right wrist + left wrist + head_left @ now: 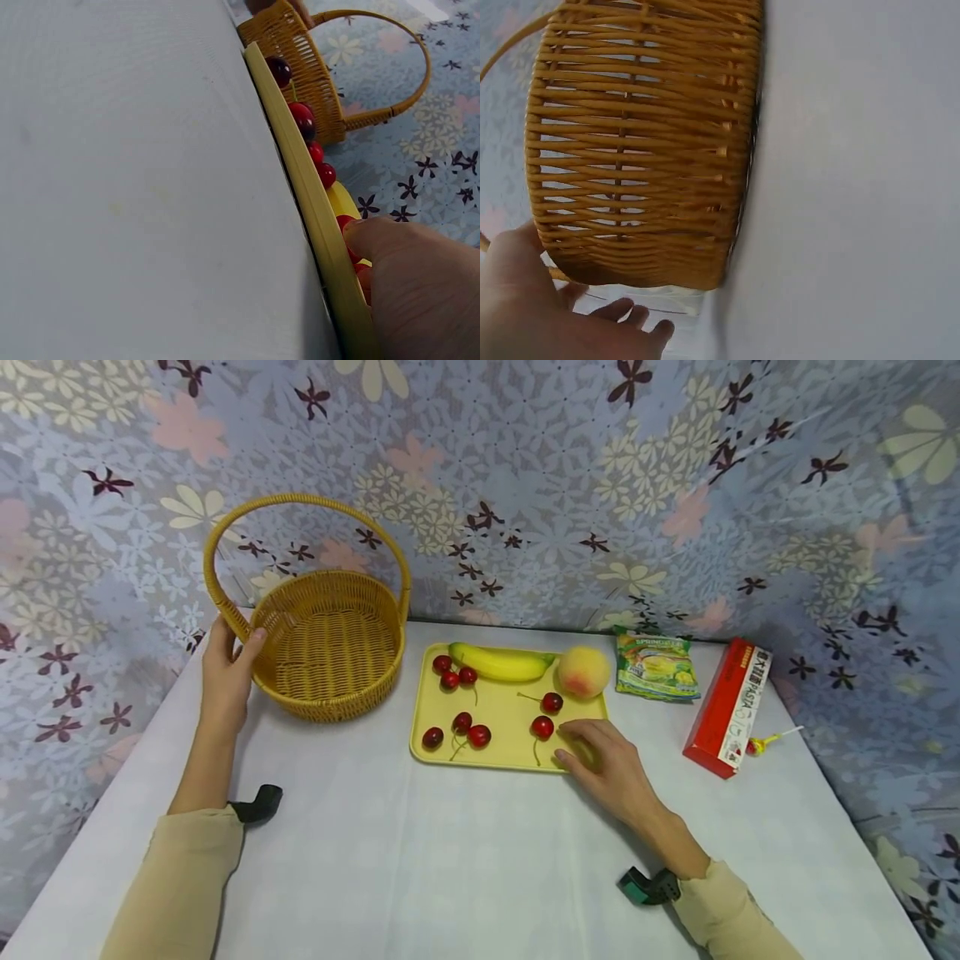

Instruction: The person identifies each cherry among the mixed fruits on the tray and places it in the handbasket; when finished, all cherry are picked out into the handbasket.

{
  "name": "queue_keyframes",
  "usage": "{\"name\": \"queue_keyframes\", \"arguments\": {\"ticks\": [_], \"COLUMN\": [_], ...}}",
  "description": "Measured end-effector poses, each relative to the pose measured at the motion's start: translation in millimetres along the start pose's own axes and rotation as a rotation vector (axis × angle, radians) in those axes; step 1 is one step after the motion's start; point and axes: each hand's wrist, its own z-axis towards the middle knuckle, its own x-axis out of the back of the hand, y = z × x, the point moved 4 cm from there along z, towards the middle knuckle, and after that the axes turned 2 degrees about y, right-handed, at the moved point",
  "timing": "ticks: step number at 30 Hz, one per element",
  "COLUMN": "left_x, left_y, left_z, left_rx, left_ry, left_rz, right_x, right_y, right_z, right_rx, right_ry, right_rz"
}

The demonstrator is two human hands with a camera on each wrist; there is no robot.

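On the left side of the table stands a round wicker basket (330,693) with a tall arched handle; nothing lies inside. My left hand (227,681) grips its left side where the handle meets the rim, thumb over the edge. In the left wrist view that hand (547,307) is at the woven wall's lower end. A yellow tray (510,757) holds a banana (502,663), a peach (583,672) and several cherries (478,736). My right hand (611,768) hovers over the tray's front right corner, thumb and fingers apart, fingertips beside a cherry (542,727).
Right of the tray lies a green snack packet (656,667). Farther right are a red pasta box (727,710) and a small lollipop (757,745) beside it. A flowered cloth (525,485) rises behind the white table (450,860).
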Motion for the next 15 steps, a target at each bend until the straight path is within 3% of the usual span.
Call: {"name": "queue_keyframes", "arguments": {"ticks": [3,8,15], "left_x": [-4.4,-11.5,-13.7], "left_y": [-9.6,-20.6,-25.3], "left_z": [-1.3,-5.6,-5.8], "left_rx": [0.071,0.155,0.160], "left_ry": [-0.073,-0.126,-0.155], "left_rz": [-0.145,-0.353,-0.387], "right_x": [-0.1,0.5,1.5], "right_y": [-0.5,-0.8,-1.9], "right_z": [-0.3,-0.1,0.8], "right_rx": [0.000,0.007,0.007], "right_ry": [-0.002,-0.003,0.002], "right_rz": [0.005,0.001,-0.001]}}
